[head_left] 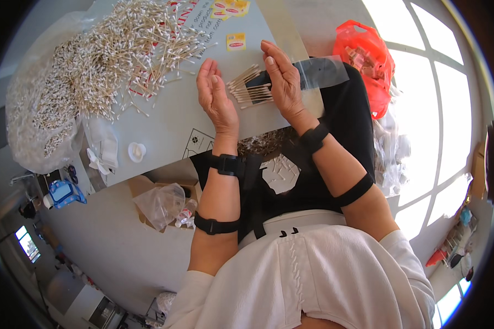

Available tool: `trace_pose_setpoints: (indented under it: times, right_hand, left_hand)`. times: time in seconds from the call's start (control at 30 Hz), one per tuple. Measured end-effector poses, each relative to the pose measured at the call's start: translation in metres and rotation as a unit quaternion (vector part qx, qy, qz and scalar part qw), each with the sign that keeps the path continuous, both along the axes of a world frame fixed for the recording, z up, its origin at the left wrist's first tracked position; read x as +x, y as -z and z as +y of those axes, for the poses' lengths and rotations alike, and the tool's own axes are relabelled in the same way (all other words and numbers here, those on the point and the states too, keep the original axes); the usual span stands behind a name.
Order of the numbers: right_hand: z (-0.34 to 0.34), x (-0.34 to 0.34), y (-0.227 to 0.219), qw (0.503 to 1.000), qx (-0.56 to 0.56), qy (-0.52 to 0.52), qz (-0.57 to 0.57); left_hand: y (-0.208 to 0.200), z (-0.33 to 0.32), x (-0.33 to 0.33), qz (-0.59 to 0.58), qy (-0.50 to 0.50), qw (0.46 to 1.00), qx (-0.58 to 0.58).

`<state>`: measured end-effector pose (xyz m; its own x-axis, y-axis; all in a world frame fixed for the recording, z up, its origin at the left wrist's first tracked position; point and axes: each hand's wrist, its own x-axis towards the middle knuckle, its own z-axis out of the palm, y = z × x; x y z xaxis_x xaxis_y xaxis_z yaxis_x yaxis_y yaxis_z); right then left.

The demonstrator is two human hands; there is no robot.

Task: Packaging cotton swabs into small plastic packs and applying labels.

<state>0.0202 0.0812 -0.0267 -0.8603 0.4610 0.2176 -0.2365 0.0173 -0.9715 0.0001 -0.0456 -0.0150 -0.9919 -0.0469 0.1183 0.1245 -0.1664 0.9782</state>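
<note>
— What were the hands doing just then?

— Both stood on edge over the table, palms turned toward each other. The left hand point(217, 98) was open, fingers straight and close together, holding nothing. The right hand point(282, 82) was open too, fingers stretched out flat, its palm right against a small bunch of cotton swabs point(248, 88).

— So nothing was pinched?

— Nothing I could see. The bunch lay on the table between the two palms, sticks roughly side by side, touching or nearly touching the right hand, with a gap to the left one.

— And around the bunch?

— A clear plastic sleeve point(321, 71) lay just beyond the right hand, partly over a black surface. Farther off, to the person's left, a big loose heap of swabs point(126, 49) sprawled over the pale grey table point(170, 120), and past that sat a bulging clear bag of swabs point(33, 120). Small yellow labels point(236, 41) lay near the far edge. A red plastic bag point(368, 60) sat off to the right.

— The room?

— Bright. Large windows point(439, 109) glared white on the right side. Below the table edge, an open cardboard box point(170, 200) held crumpled clear plastic, on a light floor.
</note>
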Motion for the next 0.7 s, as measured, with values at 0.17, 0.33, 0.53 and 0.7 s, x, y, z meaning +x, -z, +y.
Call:
trace_pose_setpoints:
  times: [0.17,0.33,0.53,0.7]
  right_hand:
    - [-0.007,-0.008,-0.006,0.999,0.042,-0.025,-0.01]
    - [-0.002,-0.009,-0.002,0.994,-0.037,-0.09,-0.045]
    - [0.018,-0.009,-0.007,0.987,-0.045,-0.135,-0.072]
    - [0.022,-0.005,-0.016,0.973,0.03,-0.205,-0.105]
  left_hand:
    - [0.004,0.007,-0.008,0.001,0.008,0.999,0.032]
    - [0.001,0.005,-0.01,-0.002,0.044,0.998,0.034]
    - [-0.011,-0.019,-0.007,0.148,0.128,0.938,-0.286]
    - [-0.015,-0.022,0.009,0.211,0.164,0.799,-0.539]
